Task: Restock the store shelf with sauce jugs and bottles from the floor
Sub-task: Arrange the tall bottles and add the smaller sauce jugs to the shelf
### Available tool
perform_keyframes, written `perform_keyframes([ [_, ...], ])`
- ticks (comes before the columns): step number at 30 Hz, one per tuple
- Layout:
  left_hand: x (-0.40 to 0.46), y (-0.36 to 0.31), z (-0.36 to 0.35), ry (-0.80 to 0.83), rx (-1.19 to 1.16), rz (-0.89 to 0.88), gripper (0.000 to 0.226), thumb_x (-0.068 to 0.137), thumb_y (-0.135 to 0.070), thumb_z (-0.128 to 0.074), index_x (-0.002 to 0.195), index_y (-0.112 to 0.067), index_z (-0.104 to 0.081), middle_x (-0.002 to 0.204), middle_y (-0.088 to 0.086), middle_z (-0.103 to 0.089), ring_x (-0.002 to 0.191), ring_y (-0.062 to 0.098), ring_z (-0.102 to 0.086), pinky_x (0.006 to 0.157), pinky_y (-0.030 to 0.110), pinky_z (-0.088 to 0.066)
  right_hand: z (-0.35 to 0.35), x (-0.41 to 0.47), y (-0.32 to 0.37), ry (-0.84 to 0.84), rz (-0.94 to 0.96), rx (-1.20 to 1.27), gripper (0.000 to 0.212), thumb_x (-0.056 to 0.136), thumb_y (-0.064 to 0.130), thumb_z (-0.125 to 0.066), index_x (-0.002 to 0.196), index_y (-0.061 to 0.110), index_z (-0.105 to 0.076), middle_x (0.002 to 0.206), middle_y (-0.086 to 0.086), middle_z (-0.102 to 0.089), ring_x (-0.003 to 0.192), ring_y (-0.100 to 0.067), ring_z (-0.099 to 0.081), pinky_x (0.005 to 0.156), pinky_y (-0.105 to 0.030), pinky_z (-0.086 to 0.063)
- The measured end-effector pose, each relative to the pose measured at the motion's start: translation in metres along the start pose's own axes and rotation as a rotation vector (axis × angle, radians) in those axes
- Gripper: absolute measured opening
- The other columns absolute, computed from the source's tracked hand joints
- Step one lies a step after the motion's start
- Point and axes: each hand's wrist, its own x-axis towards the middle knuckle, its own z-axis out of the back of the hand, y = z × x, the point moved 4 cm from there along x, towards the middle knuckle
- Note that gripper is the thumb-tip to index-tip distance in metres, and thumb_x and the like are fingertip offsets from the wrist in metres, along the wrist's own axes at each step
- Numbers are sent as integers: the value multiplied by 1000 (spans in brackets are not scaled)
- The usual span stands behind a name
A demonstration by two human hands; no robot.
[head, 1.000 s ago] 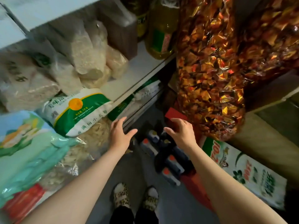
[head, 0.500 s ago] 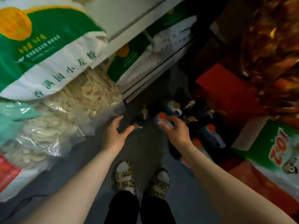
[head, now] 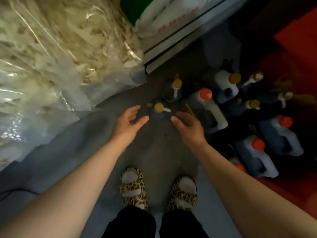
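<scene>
Dark sauce bottles and jugs stand on the grey floor. The nearest dark bottle [head: 158, 109] has a gold cap and a white handle. My left hand [head: 129, 121] and my right hand [head: 187, 124] hover on either side of it, fingers relaxed, palms facing each other, holding nothing. A second gold-capped bottle [head: 174, 88] stands just behind it. A big jug with a red cap [head: 209, 107] stands right of my right hand. More red-capped jugs [head: 281, 134] and gold-capped bottles [head: 228, 84] crowd the floor at the right.
A large clear bag of pale dried strips [head: 56, 54] bulges out at the left. The white bottom shelf edge [head: 173, 47] runs across the top, with a green and white sack [head: 154, 16] on it. Red packaging [head: 298, 42] lies at the right. My feet in leopard-print slippers [head: 133, 188] stand below.
The view has tilted down and closer to the floor. Both hands have dropped toward the bottles and now flank the nearest gold-capped bottle; the right hand left the red-capped jug's top.
</scene>
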Motion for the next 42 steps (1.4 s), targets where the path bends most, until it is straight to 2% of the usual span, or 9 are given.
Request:
perform_keyframes([
  [6, 53, 39, -16, 93, -46, 8, 58, 89, -19, -72, 142, -23, -50, 145, 6, -51, 135, 14, -47, 107, 24, -38, -27, 46, -38, 69, 79, 51, 62, 89, 38, -74, 144, 27, -49, 133, 15, -52, 124, -4, -51, 97, -24, -45],
  [10, 92, 53, -24, 312, 120, -92, 78, 83, -25, -75, 151, -24, -37, 151, -1, -44, 140, 12, -41, 115, 28, -33, -49, 74, -55, 192, 209, 91, 69, 88, 15, -77, 149, 20, -44, 138, 9, -55, 116, 10, -56, 103, -22, -50],
  [13, 110, 60, -34, 433, 136, -138, 84, 84, -10, -74, 155, -17, -30, 155, 1, -39, 142, 11, -36, 116, 24, -30, -58, 89, -66, 252, 324, 105, 78, 85, -3, -75, 152, 10, -37, 148, 0, -51, 122, 11, -53, 101, -16, -48],
  [16, 120, 70, -40, 423, 53, -150, 94, 67, -17, -90, 146, -17, -39, 146, -3, -49, 135, 11, -46, 109, 17, -38, -61, 97, -68, 218, 434, 102, 72, 84, -9, -72, 142, 25, -45, 140, 11, -54, 125, 11, -53, 106, -18, -45],
  [20, 112, 68, -43, 365, -71, -138, 75, 76, -14, -83, 139, -20, -42, 126, -6, -57, 120, 10, -53, 108, 24, -43, -62, 99, -68, 210, 427, 164, 69, 83, 2, -78, 144, 17, -51, 140, 2, -61, 130, -7, -57, 107, -29, -49],
  [24, 91, 73, -38, 313, -141, -103, 95, 48, -74, -83, 124, -26, -55, 128, 5, -65, 119, 21, -62, 107, 40, -47, -61, 77, -56, 242, 401, 251, 59, 87, 12, -75, 142, 18, -55, 131, 2, -69, 120, -10, -65, 97, -28, -55],
  [27, 83, 80, -32, 262, -191, -92, 104, 33, -87, -77, 116, -28, -57, 121, 9, -69, 110, 29, -68, 103, 50, -50, -65, 70, -44, 289, 390, 281, 44, 90, 17, -72, 131, 25, -63, 121, 4, -73, 111, -8, -69, 91, -25, -58],
  [37, 74, 73, -29, 223, -218, -59, 110, 27, -94, -70, 114, -27, -61, 106, 2, -74, 103, 24, -70, 80, 34, -56, -77, 67, -29, 232, 295, 326, 12, 88, 24, -75, 100, 25, -73, 98, 2, -78, 91, -10, -74, 78, -22, -60],
  [42, 70, 76, -39, 323, -360, 65, 107, 24, -77, -87, 117, -27, -64, 108, 3, -76, 108, 26, -68, 89, 43, -54, -78, 68, -32, 224, 211, 354, 29, 84, 33, -78, 110, 20, -73, 102, 0, -78, 92, -12, -75, 74, -22, -59],
])
